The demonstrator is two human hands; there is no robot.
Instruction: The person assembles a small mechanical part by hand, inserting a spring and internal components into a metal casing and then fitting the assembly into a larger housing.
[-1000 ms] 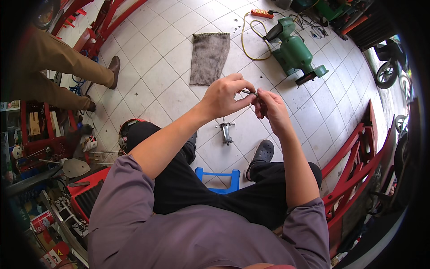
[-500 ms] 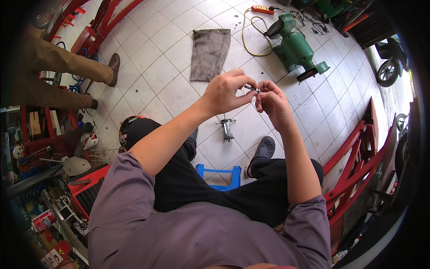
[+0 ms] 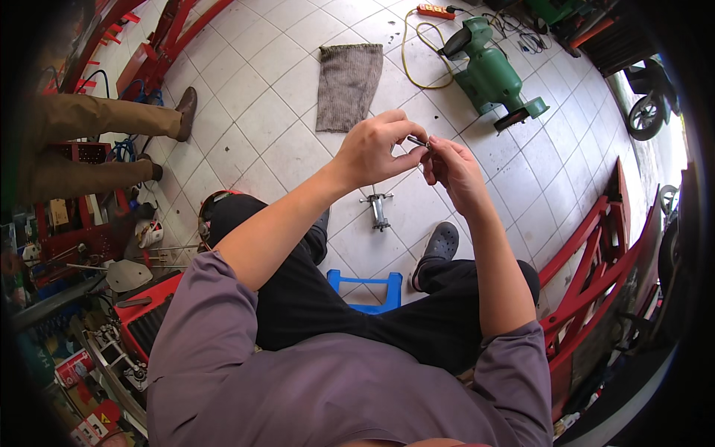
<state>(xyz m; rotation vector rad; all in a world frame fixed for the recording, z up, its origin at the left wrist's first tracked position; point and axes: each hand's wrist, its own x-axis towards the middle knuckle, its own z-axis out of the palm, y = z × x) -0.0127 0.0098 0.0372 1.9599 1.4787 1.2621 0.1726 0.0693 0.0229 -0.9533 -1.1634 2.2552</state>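
Observation:
Out in front of me, both hands meet over the tiled floor around a thin dark metal pin or bolt (image 3: pixel 418 141). My left hand (image 3: pixel 374 154) is closed, pinching it between thumb and fingers. At its other end the fingertips of my right hand (image 3: pixel 456 170) are pressed together, and a small piece may be hidden between them. Below the hands a small metal puller-like tool (image 3: pixel 378 211), with a crossbar at its top, stands or lies on the floor.
A ribbed grey-brown cloth (image 3: pixel 348 88) lies ahead. Right of it sit a green bench grinder (image 3: pixel 497 78) and an orange power strip (image 3: pixel 436 11). A blue stool frame (image 3: pixel 395 292) is between my legs. Red metal frames (image 3: pixel 588 246) flank the right. Another person's legs (image 3: pixel 112 119) stand left.
My right hand has turned slightly and its fingers have drawn closer together at the pin's end. The left hand keeps its pinch. The other person's legs have shifted a little left.

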